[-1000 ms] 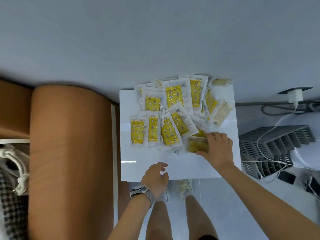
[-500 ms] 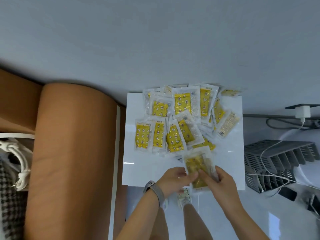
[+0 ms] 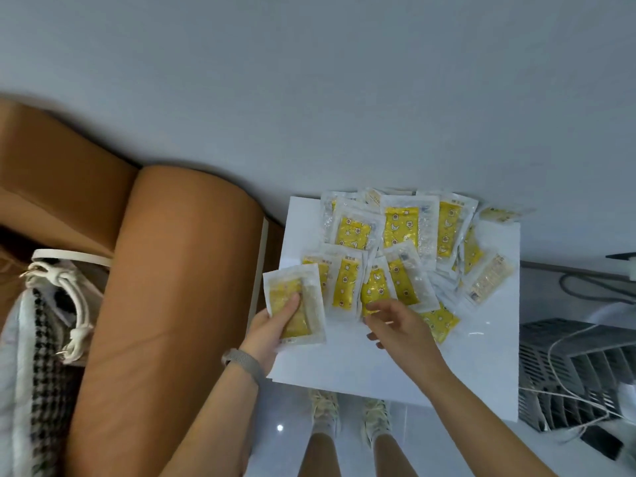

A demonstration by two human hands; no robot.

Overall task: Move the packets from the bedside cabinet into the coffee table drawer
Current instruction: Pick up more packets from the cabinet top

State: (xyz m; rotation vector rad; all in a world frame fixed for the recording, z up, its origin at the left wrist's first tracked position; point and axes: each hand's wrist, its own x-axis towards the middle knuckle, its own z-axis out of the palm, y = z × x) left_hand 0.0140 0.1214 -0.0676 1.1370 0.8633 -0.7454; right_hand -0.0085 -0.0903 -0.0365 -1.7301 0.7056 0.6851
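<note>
Several clear packets with yellow contents lie overlapping on the white top of the bedside cabinet. My left hand holds one packet up over the cabinet's left edge, thumb across its front. My right hand reaches over the near row of the pile, fingertips bent down onto a packet there; whether it grips the packet cannot be told. The coffee table drawer is out of view.
A tan leather headboard or armrest stands close on the left, with a checked bag and white cord beyond it. A grey slatted rack with white cables sits on the floor to the right. My feet stand just before the cabinet.
The packet both hands held at the cabinet's front edge has gone left in my left hand alone. My right hand let go and moved back up to the pile.
</note>
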